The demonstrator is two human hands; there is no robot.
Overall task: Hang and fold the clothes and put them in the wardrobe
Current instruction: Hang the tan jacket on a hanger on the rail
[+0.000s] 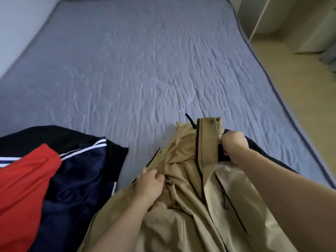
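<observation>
The right hand point(234, 142) is curled tight on the front edge of the beige jacket point(190, 188), pinching the cloth just below the snap-buttoned collar tab point(211, 122) at the garment's far end. The left hand point(150, 184) grips a bunch of the same jacket lower down and off to the left, fingers closed round crumpled fabric near the dark-trimmed side edge.

The jacket lies on the bed point(136, 70) right in front of the person, its long axis running away from them: collar at the far end, hem towards the body and out of view at the bottom. So both hands are already on it, the right further up the length and the left nearer, with the zip placket point(200, 170) running between them. From here I would judge the jacket is being straightened or opened out, with hanging or folding not yet done; the next pull probably goes along that long axis, the right hand leading since it holds the collar end.

To the left of the jacket, near but apart from it, sits a heap of other clothes: a red garment point(27, 179) on top of a navy one with white stripes point(81, 170), over something black point(45, 133). An open white wardrobe point(263, 15) stands past the bed's far right corner, well apart from the hands.
</observation>
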